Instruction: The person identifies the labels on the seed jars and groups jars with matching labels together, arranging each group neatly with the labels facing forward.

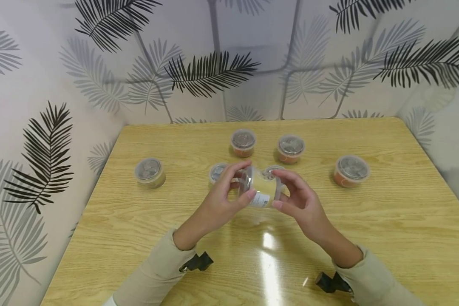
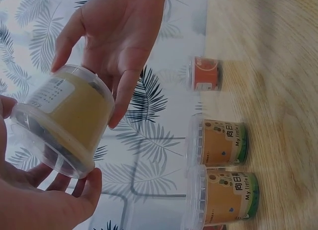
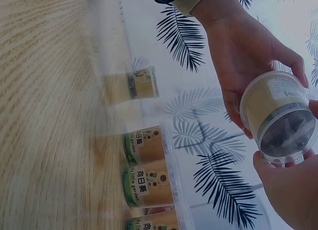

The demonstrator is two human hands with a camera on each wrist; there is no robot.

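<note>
Above the middle of the table, both hands hold one lidded plastic cup (image 1: 265,191), tipped on its side. It has a tan-yellow wrap, a white printed label and clear plastic ends with dark contents showing through. My left hand (image 1: 223,199) grips the wider, rimmed end, thumb near the label. At the other end, my right hand (image 1: 306,208) holds the cup between thumb and fingers. The left wrist view shows the held cup (image 2: 79,111) with the left fingers around its rim. In the right wrist view, dark contents fill the near end of the cup (image 3: 278,115).
Several similar lidded cups stand upright: a tan one (image 1: 150,173) at left, an orange one (image 1: 351,171) at right, two farther back (image 1: 243,143). Two more, partly hidden, stand behind the hands. Sunflower-labelled cups (image 2: 226,143) show sideways. Leaf-patterned curtain (image 1: 252,97) borders the wooden table (image 1: 137,238).
</note>
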